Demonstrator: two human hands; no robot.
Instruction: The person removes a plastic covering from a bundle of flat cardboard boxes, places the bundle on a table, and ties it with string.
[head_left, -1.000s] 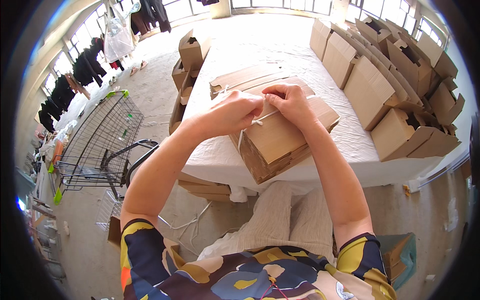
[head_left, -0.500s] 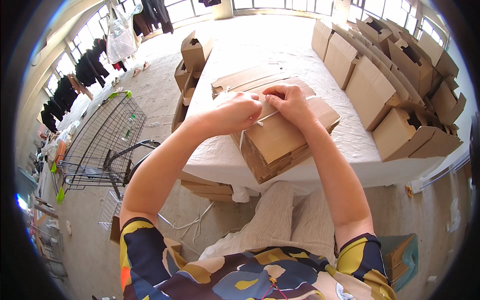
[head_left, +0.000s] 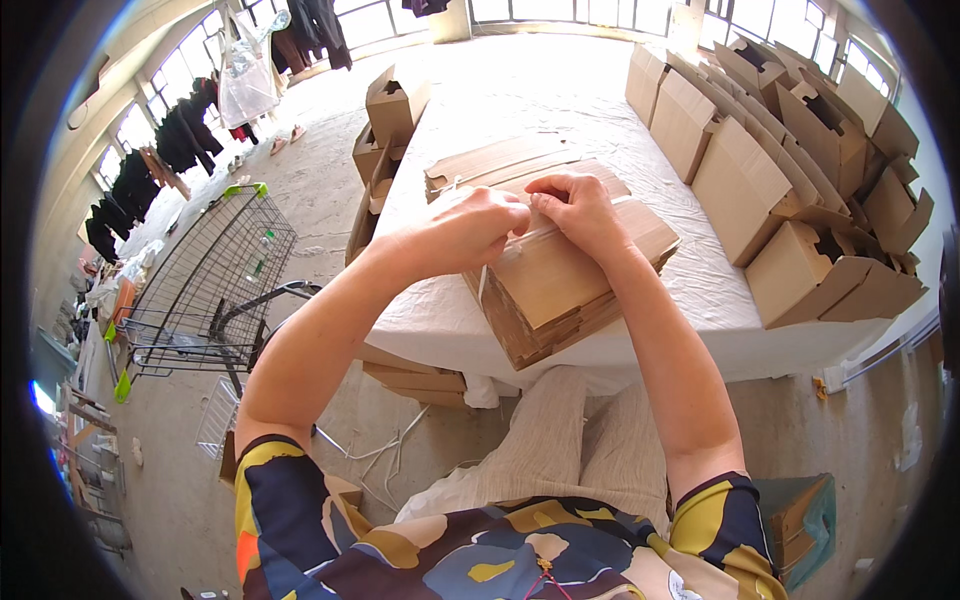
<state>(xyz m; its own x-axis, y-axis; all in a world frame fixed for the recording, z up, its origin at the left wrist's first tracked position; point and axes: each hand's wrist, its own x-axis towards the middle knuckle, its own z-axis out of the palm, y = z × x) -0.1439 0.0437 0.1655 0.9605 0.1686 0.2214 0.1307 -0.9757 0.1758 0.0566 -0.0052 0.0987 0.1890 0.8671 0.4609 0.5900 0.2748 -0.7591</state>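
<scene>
Short-slv. top (head_left: 480, 558) w/ big abstract blobs: navy, mustard, maroon, slate blue, cream. Left sleeve (head_left: 287, 505): navy/mustard, orange patch (head_left: 247, 550) on outer side; right sleeve (head_left: 718, 528): navy/mustard too. Thin reddish cord (head_left: 552, 577) w/ small yellowish bit, ctr. chest. Trousers (head_left: 540, 432): lt. beige, crinkly. Left hand (head_left: 472, 226) & right hand (head_left: 584, 212) bare, forearms also.

- The worktop (head_left: 560, 80), draped in white cloth (head_left: 705, 315), bore a stack of flattened cardboard (head_left: 560, 285) at its front edge.
- Open cardboard boxes (head_left: 742, 185) stood along its right side.
- The grey floor (head_left: 185, 490) held a wire cart (head_left: 205, 290) and loose white straps (head_left: 385, 455).
</scene>
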